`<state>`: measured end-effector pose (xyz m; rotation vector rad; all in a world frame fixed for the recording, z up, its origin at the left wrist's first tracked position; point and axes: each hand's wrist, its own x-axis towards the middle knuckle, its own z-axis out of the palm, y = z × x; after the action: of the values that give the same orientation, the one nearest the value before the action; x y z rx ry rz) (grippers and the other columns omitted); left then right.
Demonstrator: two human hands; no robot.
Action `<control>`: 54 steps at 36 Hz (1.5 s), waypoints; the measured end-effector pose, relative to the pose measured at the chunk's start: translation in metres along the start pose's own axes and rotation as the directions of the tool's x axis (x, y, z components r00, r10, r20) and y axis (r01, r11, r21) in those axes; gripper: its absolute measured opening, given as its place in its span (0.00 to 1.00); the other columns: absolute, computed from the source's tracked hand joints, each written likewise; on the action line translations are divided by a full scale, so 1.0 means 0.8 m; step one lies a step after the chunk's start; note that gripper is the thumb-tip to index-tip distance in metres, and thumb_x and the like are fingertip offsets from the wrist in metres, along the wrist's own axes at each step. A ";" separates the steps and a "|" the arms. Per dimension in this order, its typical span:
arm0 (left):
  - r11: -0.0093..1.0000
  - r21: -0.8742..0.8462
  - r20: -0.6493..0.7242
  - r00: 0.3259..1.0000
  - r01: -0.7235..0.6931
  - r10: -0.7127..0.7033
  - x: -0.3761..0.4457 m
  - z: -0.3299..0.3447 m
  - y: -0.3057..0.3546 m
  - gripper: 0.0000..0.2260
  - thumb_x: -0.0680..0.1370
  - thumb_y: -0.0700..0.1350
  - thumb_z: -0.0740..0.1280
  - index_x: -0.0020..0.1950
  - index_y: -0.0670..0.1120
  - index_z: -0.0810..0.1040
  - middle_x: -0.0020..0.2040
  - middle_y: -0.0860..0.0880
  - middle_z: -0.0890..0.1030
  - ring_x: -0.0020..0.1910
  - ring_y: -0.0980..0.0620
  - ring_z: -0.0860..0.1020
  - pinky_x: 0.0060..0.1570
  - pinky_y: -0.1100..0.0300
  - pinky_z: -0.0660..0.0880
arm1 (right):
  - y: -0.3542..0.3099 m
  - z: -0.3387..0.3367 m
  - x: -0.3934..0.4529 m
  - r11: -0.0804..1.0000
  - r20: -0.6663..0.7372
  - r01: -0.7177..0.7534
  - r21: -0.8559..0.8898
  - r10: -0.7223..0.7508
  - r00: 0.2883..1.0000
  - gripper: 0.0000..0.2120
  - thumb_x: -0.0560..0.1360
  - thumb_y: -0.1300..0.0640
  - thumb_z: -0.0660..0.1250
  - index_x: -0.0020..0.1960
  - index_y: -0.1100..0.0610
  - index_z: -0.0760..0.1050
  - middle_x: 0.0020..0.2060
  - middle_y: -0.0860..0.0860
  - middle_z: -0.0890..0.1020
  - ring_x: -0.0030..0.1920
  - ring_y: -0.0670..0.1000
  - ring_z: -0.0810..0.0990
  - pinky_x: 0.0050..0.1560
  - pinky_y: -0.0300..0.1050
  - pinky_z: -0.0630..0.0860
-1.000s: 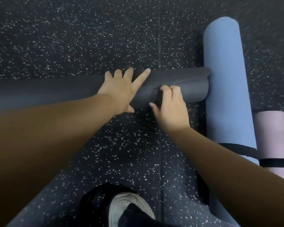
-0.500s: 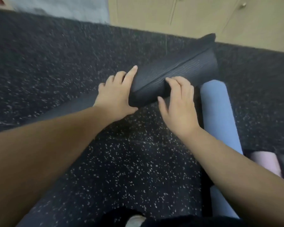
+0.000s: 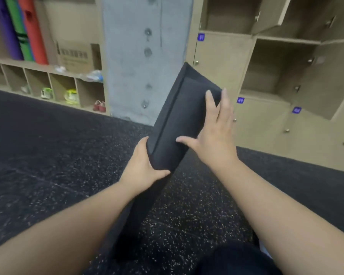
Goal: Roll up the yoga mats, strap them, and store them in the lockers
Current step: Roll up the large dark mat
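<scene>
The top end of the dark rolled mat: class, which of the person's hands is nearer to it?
Right. The right hand lies flat on the dark rolled mat with fingertips near its top end; the left hand grips the mat lower down.

matt dark foam mat (image 3: 177,124)

Single head view, close, facing forward-down toward lockers (image 3: 266,80).

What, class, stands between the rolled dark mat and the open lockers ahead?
Nothing visible: the dark mat, gripped by the left hand and steadied by the right hand, faces an open locker across bare floor.
</scene>
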<state>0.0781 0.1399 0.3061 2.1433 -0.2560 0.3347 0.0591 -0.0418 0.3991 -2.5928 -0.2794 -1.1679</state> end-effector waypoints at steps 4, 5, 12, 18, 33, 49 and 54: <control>0.988 -0.146 -0.003 0.999 0.038 -0.039 -0.040 -0.027 0.020 0.49 0.61 0.54 0.80 0.72 0.61 0.53 0.69 0.54 0.68 0.64 0.54 0.72 0.64 0.50 0.72 | -0.043 -0.050 0.019 0.934 0.039 -0.032 0.357 0.020 0.999 0.59 0.64 0.45 0.79 0.79 0.49 0.41 0.78 0.50 0.40 0.77 0.48 0.45 0.68 0.34 0.52; 0.984 -0.169 0.004 0.999 0.048 -0.048 -0.050 -0.030 0.023 0.49 0.62 0.54 0.80 0.73 0.61 0.52 0.69 0.55 0.68 0.64 0.55 0.72 0.64 0.51 0.71 | -0.052 -0.059 0.022 0.910 0.032 -0.037 0.413 0.026 0.999 0.59 0.64 0.46 0.80 0.79 0.49 0.41 0.78 0.49 0.40 0.76 0.45 0.45 0.63 0.28 0.51; 0.972 -0.232 -0.011 0.999 0.044 -0.048 -0.088 -0.041 0.030 0.53 0.61 0.52 0.81 0.73 0.64 0.47 0.74 0.55 0.62 0.70 0.54 0.67 0.69 0.50 0.68 | -0.083 -0.079 0.011 0.897 -0.041 0.038 0.440 -0.022 0.999 0.43 0.65 0.45 0.78 0.73 0.51 0.60 0.71 0.48 0.57 0.65 0.39 0.61 0.60 0.34 0.63; 0.973 -0.224 -0.026 0.998 -0.058 0.054 -0.079 -0.081 0.069 0.56 0.58 0.57 0.80 0.73 0.66 0.44 0.76 0.55 0.59 0.70 0.54 0.66 0.69 0.49 0.68 | -0.103 -0.082 0.000 0.887 -0.090 0.104 0.450 -0.071 0.993 0.41 0.64 0.47 0.80 0.69 0.56 0.63 0.68 0.51 0.61 0.58 0.36 0.60 0.57 0.39 0.65; 0.938 -0.211 -0.200 0.951 -0.277 0.235 -0.085 -0.149 0.127 0.60 0.66 0.44 0.79 0.76 0.55 0.31 0.59 0.74 0.56 0.58 0.78 0.65 0.64 0.67 0.64 | -0.157 -0.084 0.001 0.884 -0.069 0.183 0.430 -0.170 0.983 0.33 0.67 0.43 0.75 0.64 0.54 0.66 0.68 0.51 0.60 0.62 0.51 0.67 0.58 0.57 0.75; 0.861 -0.375 -0.209 0.936 -0.343 0.282 -0.076 -0.192 0.143 0.33 0.70 0.46 0.63 0.73 0.55 0.55 0.70 0.54 0.65 0.68 0.55 0.69 0.69 0.47 0.68 | -0.160 -0.077 0.003 0.908 -0.045 0.134 0.396 -0.127 0.991 0.32 0.69 0.38 0.70 0.65 0.53 0.65 0.70 0.47 0.57 0.61 0.51 0.70 0.56 0.55 0.75; 0.954 -0.082 -0.271 0.928 -0.287 0.256 -0.065 -0.203 0.163 0.26 0.78 0.57 0.63 0.73 0.66 0.56 0.64 0.56 0.60 0.58 0.66 0.65 0.56 0.72 0.59 | -0.160 -0.074 -0.002 0.887 -0.083 0.162 0.433 -0.140 0.987 0.34 0.66 0.35 0.66 0.64 0.55 0.66 0.69 0.49 0.59 0.61 0.48 0.68 0.55 0.56 0.76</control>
<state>-0.0334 0.2055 0.4771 1.9210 -0.4135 0.7355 -0.0205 0.0587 0.4579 -2.1726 -0.6643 -1.0669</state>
